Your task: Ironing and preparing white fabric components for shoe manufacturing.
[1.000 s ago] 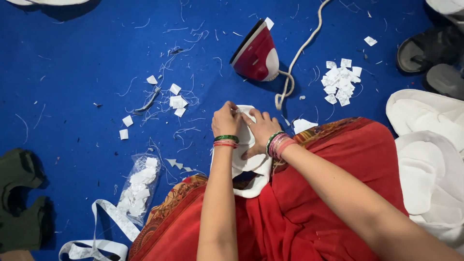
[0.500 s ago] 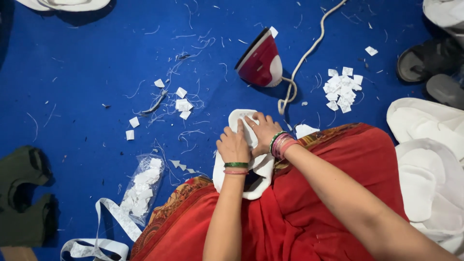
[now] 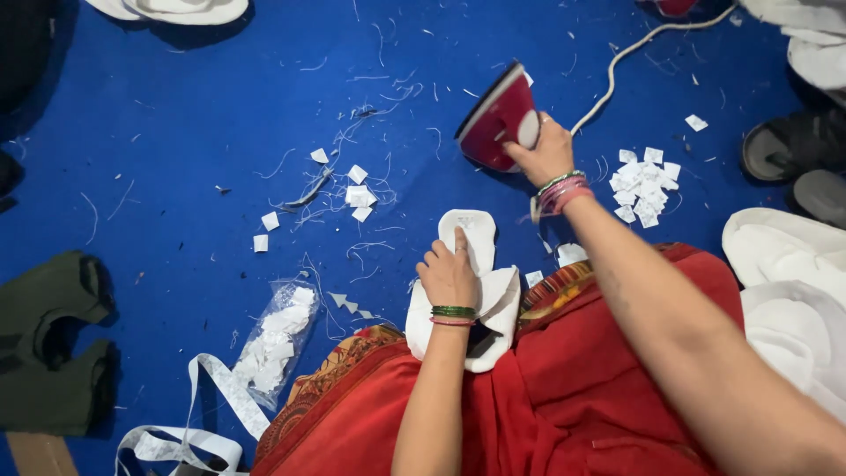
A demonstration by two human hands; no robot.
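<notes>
Fabric, a white padded piece (image 3: 480, 264), lies on the blue floor mat (image 3: 176, 132) at the edge of the person's red garment (image 3: 564, 397), partly over the lap. The left hand (image 3: 449, 278) presses down on it, forefinger stretched along its upper lobe, apparently to keep it flat and in place. The right hand (image 3: 546, 154) is closed around the handle of a red iron (image 3: 498, 119), which stands tilted on its heel just beyond the fabric, its pale cord (image 3: 634, 48) trailing away. Small white cut squares (image 3: 648, 185) sit within easy reach beside the right wrist, more (image 3: 357, 194) lie to the left, and a clear bag of them (image 3: 273, 344) rests near the left elbow.
</notes>
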